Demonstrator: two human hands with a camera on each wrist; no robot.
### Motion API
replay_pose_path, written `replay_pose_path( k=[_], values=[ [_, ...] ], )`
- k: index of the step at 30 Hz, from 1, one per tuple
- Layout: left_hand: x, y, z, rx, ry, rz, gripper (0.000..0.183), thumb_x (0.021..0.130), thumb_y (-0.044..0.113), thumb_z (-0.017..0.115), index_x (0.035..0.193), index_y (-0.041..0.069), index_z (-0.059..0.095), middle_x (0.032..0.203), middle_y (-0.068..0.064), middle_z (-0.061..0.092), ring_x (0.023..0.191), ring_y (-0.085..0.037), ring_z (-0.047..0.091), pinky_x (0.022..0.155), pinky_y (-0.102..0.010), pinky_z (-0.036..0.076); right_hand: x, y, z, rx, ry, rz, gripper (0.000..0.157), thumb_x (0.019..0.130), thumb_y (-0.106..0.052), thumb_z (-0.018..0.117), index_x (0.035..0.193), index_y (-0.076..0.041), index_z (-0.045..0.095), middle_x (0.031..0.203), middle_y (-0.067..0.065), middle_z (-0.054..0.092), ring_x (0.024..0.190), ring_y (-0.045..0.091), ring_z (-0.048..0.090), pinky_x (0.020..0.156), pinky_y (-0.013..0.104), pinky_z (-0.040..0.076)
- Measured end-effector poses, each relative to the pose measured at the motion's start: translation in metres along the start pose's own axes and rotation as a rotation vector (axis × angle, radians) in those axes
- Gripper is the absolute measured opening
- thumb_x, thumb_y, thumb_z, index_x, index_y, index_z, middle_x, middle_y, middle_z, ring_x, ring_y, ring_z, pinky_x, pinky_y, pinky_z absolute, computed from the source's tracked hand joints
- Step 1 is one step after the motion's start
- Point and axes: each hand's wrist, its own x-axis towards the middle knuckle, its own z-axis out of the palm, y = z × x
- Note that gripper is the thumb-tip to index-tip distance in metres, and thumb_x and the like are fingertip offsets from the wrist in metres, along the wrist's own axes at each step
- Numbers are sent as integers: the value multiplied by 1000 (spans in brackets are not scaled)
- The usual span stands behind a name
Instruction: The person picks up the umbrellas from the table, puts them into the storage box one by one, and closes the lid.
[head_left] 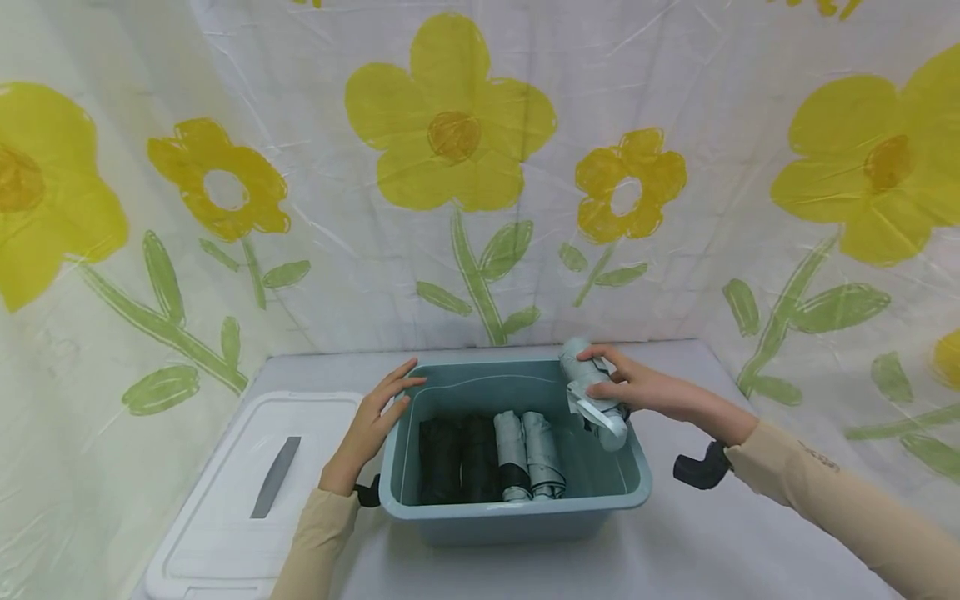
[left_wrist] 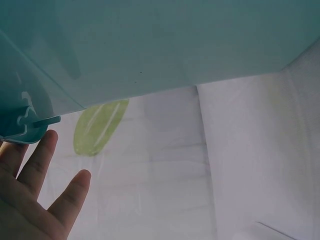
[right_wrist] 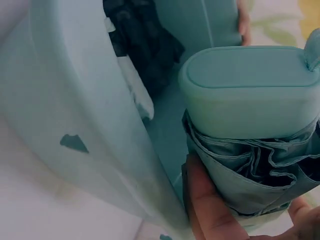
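Observation:
My right hand [head_left: 641, 387] grips a folded pale green umbrella [head_left: 581, 371] over the right end of a blue-green plastic bin [head_left: 517, 510]. The umbrella is tilted, and its flat-ended handle [right_wrist: 245, 95] and gathered cloth show in the right wrist view. My left hand [head_left: 372, 421] rests at the bin's left rim with its fingers extended. Inside the bin, two black folded umbrellas [head_left: 439, 462] lie at the left. Two pale folded umbrellas [head_left: 512, 442] lie side by side next to them. Bare bin floor shows to their right.
A white lid [head_left: 202, 533] with a grey handle [head_left: 276, 477] lies on the table to the bin's left. The pale tabletop [head_left: 720, 533] extends to the right. Behind it hangs a white curtain [head_left: 322, 192] printed with yellow flowers.

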Motion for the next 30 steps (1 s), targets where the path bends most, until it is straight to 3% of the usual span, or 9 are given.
replay_pose_path(
  k=[7,16,23,30],
  values=[
    [-1,-2,0,-21,10,-7,31,95,6,44,123,-2,56,146,-19,35,136,-37,27,103,-64,22,9,-3,8,-14,-75,36,58,91,-33,57,137,-24,22,136,21,22,113,32,43,80,40,47],
    [-2,1,1,-24,13,1,32,93,-1,44,123,-3,56,145,-21,35,135,-39,27,102,-65,23,20,-8,17,-43,-144,94,57,93,-34,54,138,-22,22,141,18,16,116,30,39,84,42,45],
    [-3,4,3,-30,20,-6,33,92,-3,44,122,-3,56,144,-22,35,135,-40,27,101,-66,22,32,-10,25,19,-200,173,53,94,-29,53,138,-22,23,138,17,21,106,24,47,81,35,46],
    [-2,2,2,-27,21,-10,33,92,-2,44,122,-2,56,145,-20,36,135,-39,27,102,-65,22,43,-10,34,-23,-232,217,51,93,-26,53,134,-20,24,133,16,22,97,21,45,69,31,42]
  ],
)
